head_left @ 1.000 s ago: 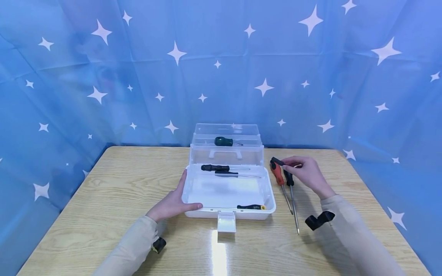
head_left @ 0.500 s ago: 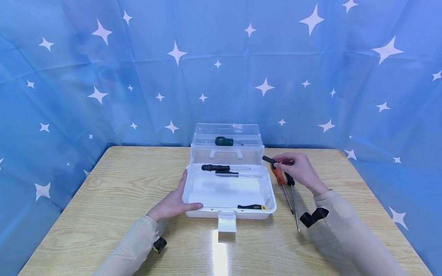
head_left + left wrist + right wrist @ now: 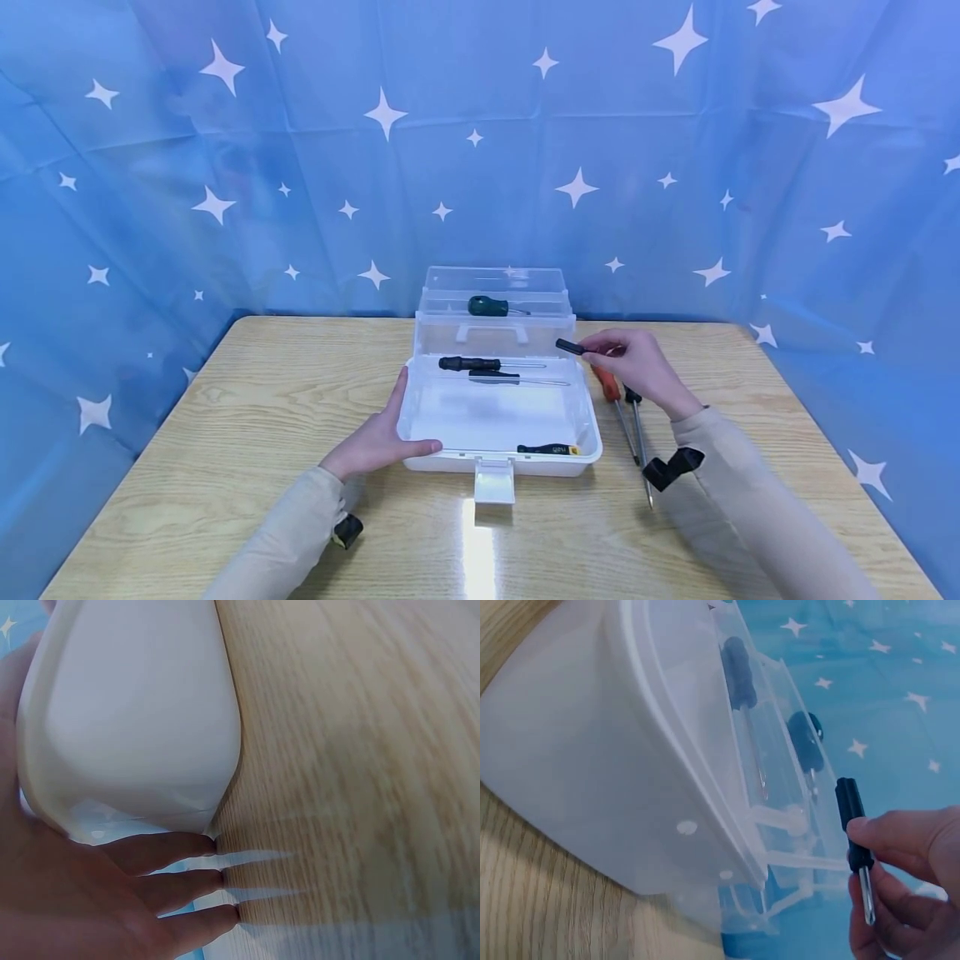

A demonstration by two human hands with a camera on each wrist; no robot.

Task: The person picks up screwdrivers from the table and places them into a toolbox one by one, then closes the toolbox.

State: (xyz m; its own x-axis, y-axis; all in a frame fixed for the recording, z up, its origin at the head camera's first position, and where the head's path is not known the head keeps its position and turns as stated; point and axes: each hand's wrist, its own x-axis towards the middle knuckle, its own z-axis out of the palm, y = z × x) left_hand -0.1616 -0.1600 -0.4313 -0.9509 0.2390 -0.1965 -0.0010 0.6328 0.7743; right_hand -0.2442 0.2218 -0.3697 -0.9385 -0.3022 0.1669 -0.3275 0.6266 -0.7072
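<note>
My right hand [image 3: 632, 367] pinches a small black-handled screwdriver [image 3: 849, 806] with a short metal shaft. It is held above the right side of the toolbox [image 3: 491, 468], near the folded-out trays. My left hand [image 3: 378, 446] rests against the box's left front corner, thumb on the rim. In the left wrist view its other fingers [image 3: 180, 891] are straight, their tips by the tabletop. Inside the white base lie two black screwdrivers [image 3: 468, 364] at the back and a black-and-yellow one [image 3: 550, 449] at the front. A green screwdriver [image 3: 487, 306] sits in an upper clear tray.
Right of the box, a red-handled screwdriver [image 3: 609, 386] and a long black-handled screwdriver [image 3: 640, 429] lie on the wooden table [image 3: 225, 400], partly under the right hand and wrist. The front latch [image 3: 494, 483] hangs down. A blue starry curtain [image 3: 300, 125] stands behind the table.
My right hand has moved left and slightly up with the small screwdriver, from above the red-handled screwdriver toward the box. The left hand stays on the box corner.
</note>
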